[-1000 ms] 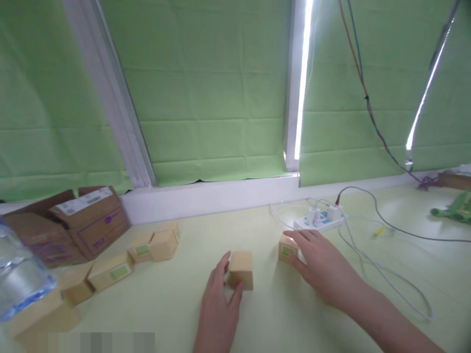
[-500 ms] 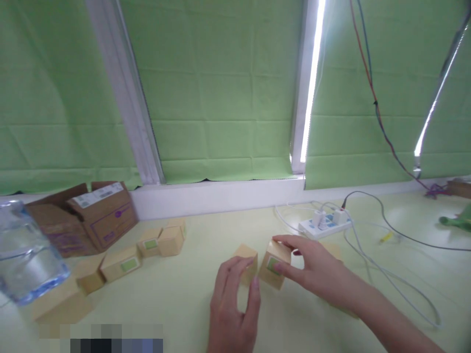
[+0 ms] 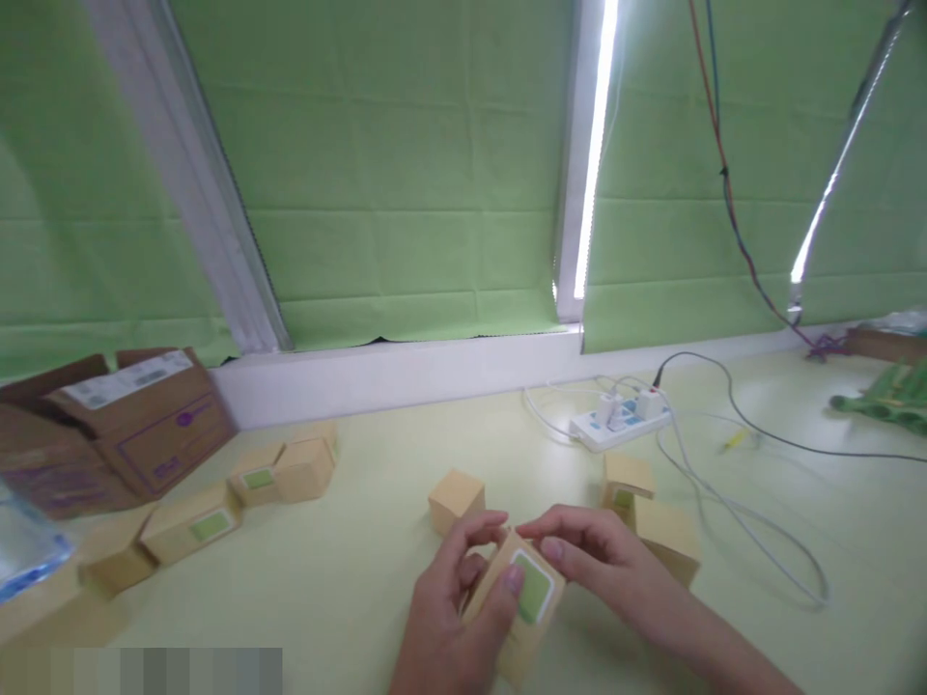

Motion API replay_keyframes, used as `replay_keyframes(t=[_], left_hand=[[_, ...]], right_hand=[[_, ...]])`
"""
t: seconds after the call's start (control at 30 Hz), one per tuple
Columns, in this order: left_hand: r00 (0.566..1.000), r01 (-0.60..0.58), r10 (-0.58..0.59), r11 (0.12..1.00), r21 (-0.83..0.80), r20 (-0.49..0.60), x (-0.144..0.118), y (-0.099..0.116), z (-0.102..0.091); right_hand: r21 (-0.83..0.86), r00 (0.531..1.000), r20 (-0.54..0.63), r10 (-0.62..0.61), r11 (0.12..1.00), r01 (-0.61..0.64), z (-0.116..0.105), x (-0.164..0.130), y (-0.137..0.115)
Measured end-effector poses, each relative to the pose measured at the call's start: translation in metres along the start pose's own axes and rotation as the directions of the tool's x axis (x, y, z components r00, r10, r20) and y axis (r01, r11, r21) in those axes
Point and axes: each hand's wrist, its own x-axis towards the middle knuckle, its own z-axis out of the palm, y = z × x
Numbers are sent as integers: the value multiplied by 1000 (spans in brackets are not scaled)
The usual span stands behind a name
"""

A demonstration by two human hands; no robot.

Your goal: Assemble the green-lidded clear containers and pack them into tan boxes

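Gripping one box point(image 3: 522, 603), left hand point(image 3: 453, 618) and right hand point(image 3: 615, 569) both closed on it. Held tilted; could slip onto table point(image 3: 348, 569) if fingers loosen

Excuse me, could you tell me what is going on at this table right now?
A person holds a small tan cardboard box with a green label in both hands, the left hand and the right hand, just above the pale yellow-green table. Three similar tan boxes lie just beyond the hands; the nearest is a plain tan box. More labelled boxes lie to the left by an open brown carton. A white power strip with cables sits by the window.
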Motion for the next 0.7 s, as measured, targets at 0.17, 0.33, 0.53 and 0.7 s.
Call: replay_keyframes(t=[0.17, 0.33, 0.53, 0.7], left_hand=[[1000, -5, 4, 994, 109, 6, 2, 7, -5], [998, -54, 46, 970, 239, 42, 2, 12, -8], [986, -116, 74, 945, 305, 148, 2, 11, -8], [981, -47, 0, 969, 242, 192, 5, 4, -11]], right_hand=[[122, 991, 72, 109, 986, -117, 0, 1, 3], [69, 973, 157, 170, 981, -183, -3, -1, 3], [-196, 974, 162, 160, 972, -127, 5, -8, 0], [-472, 994, 84, 72, 881, -24, 9, -15, -15]])
